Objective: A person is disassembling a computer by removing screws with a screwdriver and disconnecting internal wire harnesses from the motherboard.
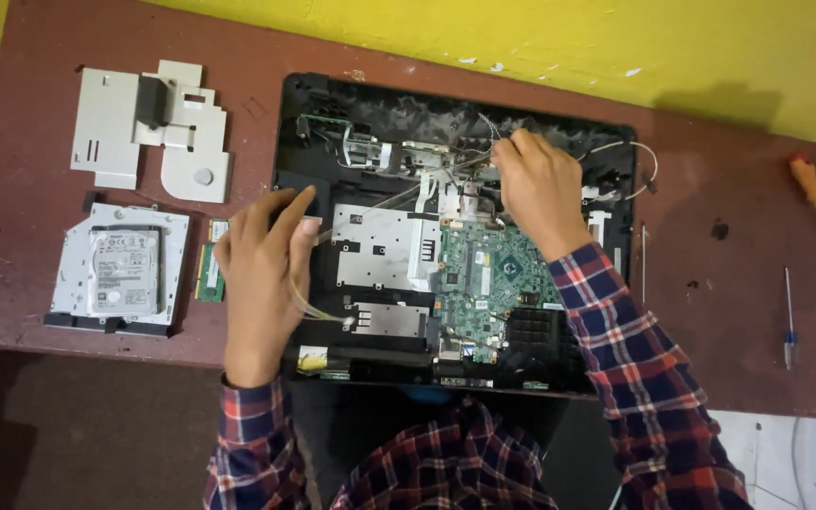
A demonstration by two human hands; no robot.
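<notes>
The left hand [262, 269] has its grip clamped on a thin pale cable [306, 304] over the opened black laptop chassis [455, 246]; the right hand [540, 189] pinches thin wires [488, 127] above the green circuit board [484, 279].

Black laptop shell [314, 104] at the middle of the reddish-brown table [710, 312]; green circuit board [484, 279] with silver shield plates [380, 247] inside that shell; pale, clear cable [299, 297] at the left hand [262, 274]; thin white wires [616, 148] beside the right hand [540, 189]; red, navy and white plaid sleeves [616, 340] below the shell; light grey plastic covers [148, 127] left of the shell; silver hard drive [123, 272] and small green memory stick [210, 274] left of it too; orange-handled screwdriver [809, 189] right of the shell; yellow wall [521, 38] above it.
</notes>
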